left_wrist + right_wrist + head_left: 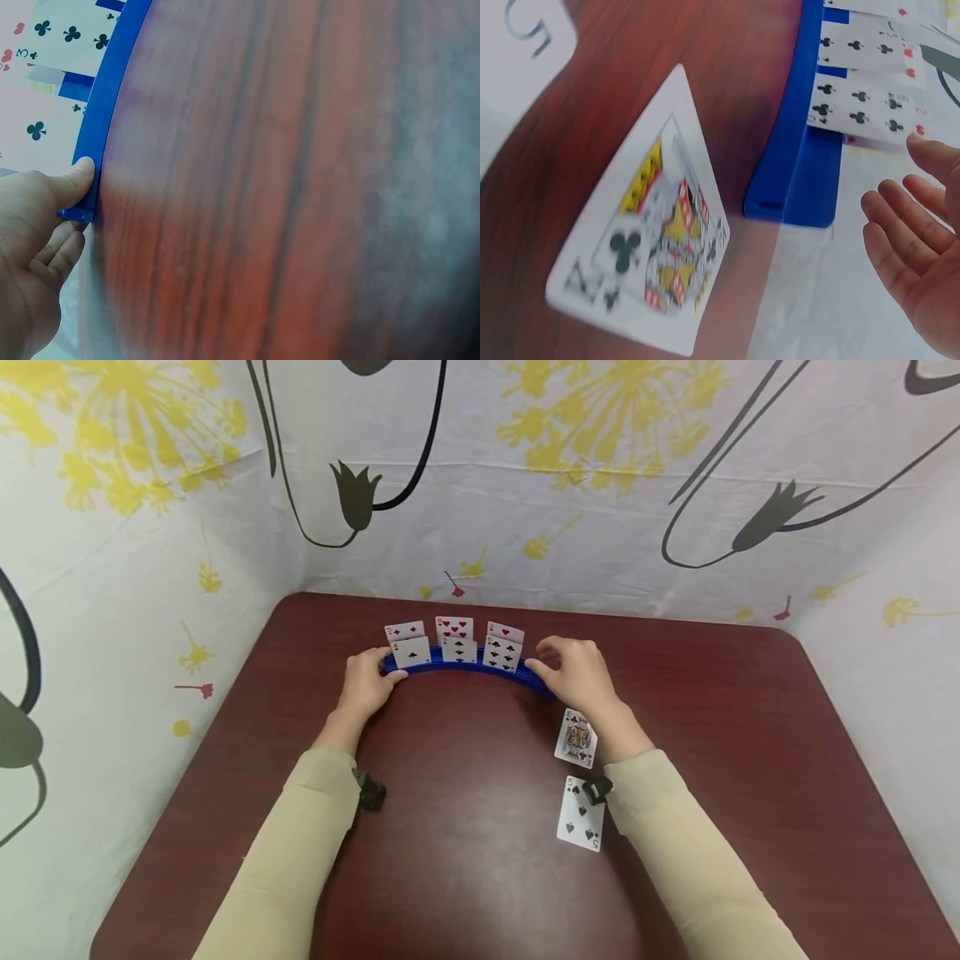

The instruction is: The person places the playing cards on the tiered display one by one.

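A curved blue card holder (459,666) stands near the table's far edge, with playing cards upright in two rows. Its front row has an ace of clubs (412,652), a three of clubs (459,650) and a six of clubs (502,653). Behind them stand red cards, among them a two of hearts (920,120). My left hand (365,681) pinches the holder's left end, thumb on the front face (75,184). Close to the right end is my right hand (576,672), fingers loosely bent and nothing in them; the right wrist view shows it apart from the holder.
A king of clubs (577,739) lies face up on the brown table (465,827) below the right hand. Nearer me is a five of spades (581,814), partly covered by the right wrist camera (597,790). A patterned white cloth (465,502) hangs behind the table.
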Action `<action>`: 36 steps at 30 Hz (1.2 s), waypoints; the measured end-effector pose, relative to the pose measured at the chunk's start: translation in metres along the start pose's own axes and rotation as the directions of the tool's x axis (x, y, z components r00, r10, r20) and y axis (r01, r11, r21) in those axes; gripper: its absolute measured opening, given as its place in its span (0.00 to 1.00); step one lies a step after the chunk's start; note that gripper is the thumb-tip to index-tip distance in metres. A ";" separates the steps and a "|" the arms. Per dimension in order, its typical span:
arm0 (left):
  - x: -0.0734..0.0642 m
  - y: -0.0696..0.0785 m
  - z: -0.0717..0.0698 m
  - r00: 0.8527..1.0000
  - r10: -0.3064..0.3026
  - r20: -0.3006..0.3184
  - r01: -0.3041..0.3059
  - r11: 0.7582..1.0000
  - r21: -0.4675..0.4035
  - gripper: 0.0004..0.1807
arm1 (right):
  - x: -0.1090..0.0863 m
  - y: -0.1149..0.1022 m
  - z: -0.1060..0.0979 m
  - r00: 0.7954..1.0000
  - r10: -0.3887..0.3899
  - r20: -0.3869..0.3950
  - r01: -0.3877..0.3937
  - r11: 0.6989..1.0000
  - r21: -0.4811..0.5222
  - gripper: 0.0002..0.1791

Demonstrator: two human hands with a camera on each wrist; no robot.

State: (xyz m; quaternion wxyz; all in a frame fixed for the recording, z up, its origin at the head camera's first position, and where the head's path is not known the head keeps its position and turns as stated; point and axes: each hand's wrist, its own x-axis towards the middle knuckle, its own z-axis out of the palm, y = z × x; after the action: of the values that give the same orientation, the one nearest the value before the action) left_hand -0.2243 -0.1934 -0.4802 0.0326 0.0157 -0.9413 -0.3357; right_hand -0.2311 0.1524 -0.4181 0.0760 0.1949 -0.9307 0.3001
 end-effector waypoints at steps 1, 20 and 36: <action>0.000 0.000 0.000 1.000 0.000 -0.001 0.000 1.000 0.001 0.30 | -0.001 0.002 -0.002 1.000 -0.006 -0.009 0.006 1.000 0.000 0.16; -0.001 0.000 -0.001 1.000 0.003 -0.002 -0.003 1.000 -0.018 0.30 | -0.023 0.026 -0.030 1.000 0.025 -0.015 -0.025 1.000 -0.012 0.17; -0.001 0.001 -0.001 1.000 0.003 -0.002 -0.003 1.000 -0.007 0.30 | -0.043 0.044 -0.035 0.995 0.079 0.056 -0.077 0.996 -0.043 0.20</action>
State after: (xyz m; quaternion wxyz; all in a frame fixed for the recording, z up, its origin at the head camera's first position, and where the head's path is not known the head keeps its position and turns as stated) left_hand -0.2228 -0.1930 -0.4791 0.0341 0.0146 -0.9401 -0.3389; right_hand -0.2093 0.2193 -0.4242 0.0415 0.1654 -0.9453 0.2781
